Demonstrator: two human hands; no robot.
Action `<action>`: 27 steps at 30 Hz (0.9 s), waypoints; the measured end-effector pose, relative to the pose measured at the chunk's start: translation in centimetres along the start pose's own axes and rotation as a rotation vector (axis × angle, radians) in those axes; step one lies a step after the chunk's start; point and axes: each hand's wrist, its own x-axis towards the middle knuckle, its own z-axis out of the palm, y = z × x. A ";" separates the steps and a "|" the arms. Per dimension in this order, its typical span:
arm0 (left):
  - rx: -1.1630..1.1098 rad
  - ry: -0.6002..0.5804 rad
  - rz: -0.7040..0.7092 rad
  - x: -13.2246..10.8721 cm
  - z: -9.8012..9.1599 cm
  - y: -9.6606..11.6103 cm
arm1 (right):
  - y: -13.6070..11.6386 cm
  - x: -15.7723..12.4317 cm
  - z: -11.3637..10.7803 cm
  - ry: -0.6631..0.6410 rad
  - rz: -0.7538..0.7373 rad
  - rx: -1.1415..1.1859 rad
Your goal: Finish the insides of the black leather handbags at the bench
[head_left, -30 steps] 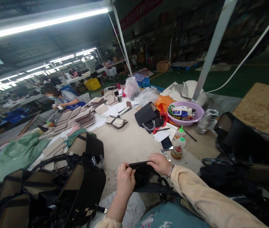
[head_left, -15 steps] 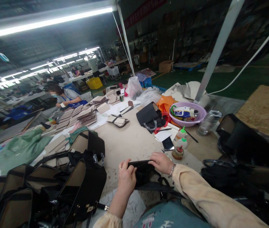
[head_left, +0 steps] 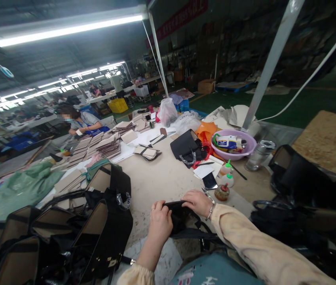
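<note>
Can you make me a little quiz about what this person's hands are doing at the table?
1. True or false: both hands grip the same black bag.
2. Which thing lies closest to the right hand? A. the purple bowl B. the small scissors C. the yellow crate
3. Fill in: to the left hand's side stands a row of open black ____.

Key: 1. True. 2. B. 3. bags.
</note>
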 end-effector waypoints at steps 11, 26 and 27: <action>0.082 -0.112 -0.034 1.6 -0.3 0.7 | 0.2 0.2 -0.2 0.018 -0.033 -0.010; 0.041 -0.091 0.004 2.2 -0.2 0.9 | 0.7 0.3 0.0 0.017 -0.082 0.035; 0.041 -0.089 -0.002 2.2 -0.2 0.9 | 0.7 0.3 0.1 0.015 -0.077 0.031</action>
